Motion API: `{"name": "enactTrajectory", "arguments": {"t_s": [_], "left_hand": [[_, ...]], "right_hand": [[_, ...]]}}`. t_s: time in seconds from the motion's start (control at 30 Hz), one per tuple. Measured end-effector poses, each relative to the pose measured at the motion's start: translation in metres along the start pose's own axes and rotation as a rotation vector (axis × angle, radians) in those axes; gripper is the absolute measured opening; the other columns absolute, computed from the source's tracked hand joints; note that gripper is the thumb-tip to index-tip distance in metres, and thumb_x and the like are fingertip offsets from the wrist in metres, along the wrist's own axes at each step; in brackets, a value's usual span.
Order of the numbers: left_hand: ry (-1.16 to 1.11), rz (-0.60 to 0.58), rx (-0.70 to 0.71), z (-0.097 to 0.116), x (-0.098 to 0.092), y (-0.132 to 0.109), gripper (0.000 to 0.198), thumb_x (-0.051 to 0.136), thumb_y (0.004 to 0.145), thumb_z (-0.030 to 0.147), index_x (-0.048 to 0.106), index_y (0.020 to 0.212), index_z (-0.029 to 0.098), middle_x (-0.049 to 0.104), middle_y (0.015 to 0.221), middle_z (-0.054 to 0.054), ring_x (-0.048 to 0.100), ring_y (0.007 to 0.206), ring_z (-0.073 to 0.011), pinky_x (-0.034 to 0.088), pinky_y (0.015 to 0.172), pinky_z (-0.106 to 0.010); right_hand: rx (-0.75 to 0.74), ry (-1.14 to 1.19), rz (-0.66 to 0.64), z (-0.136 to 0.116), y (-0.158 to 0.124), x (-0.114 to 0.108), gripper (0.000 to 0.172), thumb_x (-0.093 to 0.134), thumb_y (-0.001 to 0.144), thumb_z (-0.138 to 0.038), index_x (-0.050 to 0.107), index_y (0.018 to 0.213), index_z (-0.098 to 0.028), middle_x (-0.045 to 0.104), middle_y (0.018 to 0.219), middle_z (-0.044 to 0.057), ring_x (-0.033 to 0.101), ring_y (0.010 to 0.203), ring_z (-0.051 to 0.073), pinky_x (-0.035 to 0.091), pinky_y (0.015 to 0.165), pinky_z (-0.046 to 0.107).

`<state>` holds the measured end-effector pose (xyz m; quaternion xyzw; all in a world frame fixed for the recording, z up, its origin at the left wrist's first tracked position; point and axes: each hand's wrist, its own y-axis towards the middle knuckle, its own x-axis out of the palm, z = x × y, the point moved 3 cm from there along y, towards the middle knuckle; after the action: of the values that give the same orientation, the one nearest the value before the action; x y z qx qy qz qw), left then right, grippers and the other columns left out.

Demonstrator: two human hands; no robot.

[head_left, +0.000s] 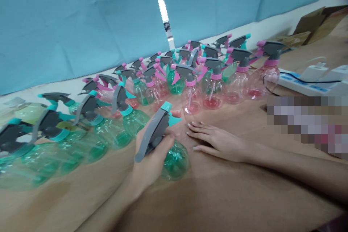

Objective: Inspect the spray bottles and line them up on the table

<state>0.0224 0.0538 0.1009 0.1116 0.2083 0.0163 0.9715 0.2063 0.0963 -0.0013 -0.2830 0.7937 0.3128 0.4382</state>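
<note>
My left hand (152, 156) is closed round the neck of a green spray bottle (176, 162) with a grey and teal trigger head. The bottle is at the middle of the table, its nozzle pointing away from me. To its right, my right hand (214, 139) lies flat on the table, fingers stretched out and holding nothing. Just left of the held bottle stands another green spray bottle (134, 119). A pink spray bottle (192, 98) with a grey head and pink collar stands beyond my right fingertips.
Several more green bottles (96, 146) line the left side, and pink ones (213, 96) fill the back. At the right lies a white power strip (304, 81) with plugs and a black cable. A cardboard box (320, 23) sits farther back. Blue sheeting (108, 18) covers the wall.
</note>
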Motion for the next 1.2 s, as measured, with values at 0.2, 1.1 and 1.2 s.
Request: {"name": "enactTrajectory", "arguments": {"t_s": [0.2,1.1,1.2], "left_hand": [[0.015,0.005,0.023,-0.0015,-0.0004,-0.0001,0.007,0.058,0.073,0.029,0.061,0.075,0.023,0.065,0.072,0.0,0.057,0.065,-0.0179,0.045,0.061,-0.031],[-0.023,-0.052,0.047,0.0024,0.0002,0.0021,0.03,0.056,0.076,0.024,0.066,0.104,0.027,0.062,0.075,0.002,0.055,0.061,-0.016,0.045,0.061,-0.03],[-0.029,-0.061,0.072,0.0055,0.0007,0.0017,0.028,0.055,0.075,0.021,0.065,0.101,0.027,0.065,0.085,0.002,0.059,0.071,-0.0168,0.047,0.068,-0.03]], "right_hand": [[0.001,-0.01,0.003,0.0001,-0.0003,-0.0004,0.057,0.04,0.097,-0.052,0.045,0.143,-0.018,0.037,0.152,0.009,0.029,0.142,0.026,0.025,0.117,0.047],[-0.009,0.0,0.007,0.0001,-0.0003,-0.0002,0.056,0.04,0.098,-0.051,0.045,0.143,-0.017,0.037,0.151,0.01,0.03,0.142,0.027,0.026,0.116,0.049],[-0.002,-0.02,-0.007,-0.0001,-0.0002,-0.0002,0.058,0.04,0.097,-0.051,0.044,0.143,-0.016,0.037,0.152,0.009,0.029,0.142,0.027,0.026,0.117,0.048]]}}
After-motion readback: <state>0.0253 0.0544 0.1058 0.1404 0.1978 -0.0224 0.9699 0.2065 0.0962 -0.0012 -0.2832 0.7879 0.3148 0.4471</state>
